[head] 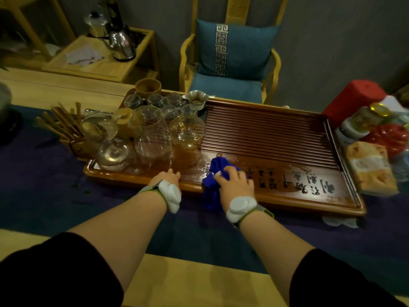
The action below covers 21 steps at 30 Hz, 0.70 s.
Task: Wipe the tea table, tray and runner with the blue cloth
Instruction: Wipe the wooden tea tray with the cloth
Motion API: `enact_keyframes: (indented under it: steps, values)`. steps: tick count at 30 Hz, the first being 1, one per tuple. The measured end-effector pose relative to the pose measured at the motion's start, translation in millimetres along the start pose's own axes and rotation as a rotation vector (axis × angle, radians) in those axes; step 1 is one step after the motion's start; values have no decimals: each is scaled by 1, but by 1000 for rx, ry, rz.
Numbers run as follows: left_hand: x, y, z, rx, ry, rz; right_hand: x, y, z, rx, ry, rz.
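Pressing the blue cloth (215, 173) on the tray (287, 196), right grip (235, 181) closed; glassware (152, 138) crowds left.

Black brush-style Chinese characters run in columns along the smooth near strip of the wooden tea tray (287, 197), at about 5 o'clock from the tray's slatted middle; they appear upside down from this side and too blurred to read. A small paler mark (332, 197) sits beneath the largest characters, also illegible
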<state>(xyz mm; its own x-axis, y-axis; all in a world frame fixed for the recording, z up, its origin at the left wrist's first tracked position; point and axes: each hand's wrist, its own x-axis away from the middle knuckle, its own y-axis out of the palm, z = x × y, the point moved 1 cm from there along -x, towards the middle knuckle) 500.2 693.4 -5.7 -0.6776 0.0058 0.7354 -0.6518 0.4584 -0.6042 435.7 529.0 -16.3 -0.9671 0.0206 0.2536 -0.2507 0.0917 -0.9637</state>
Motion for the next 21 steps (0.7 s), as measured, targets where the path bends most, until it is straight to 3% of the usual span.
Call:
enact_keyframes:
  steps: [4,11,17,21]
  values:
    - [14,-6,2,-44,-3,-12,-1,21,-24,-83,-148,-98]
    - [20,-6,3,56,-21,-29,-41,3,-9,-155,-179,-343]
    - [24,-9,4,24,-42,-44,-64,-15,35,-155,61,-308]
    - [28,-13,6,-73,-24,-35,-55,6,-2,-135,-3,-232]
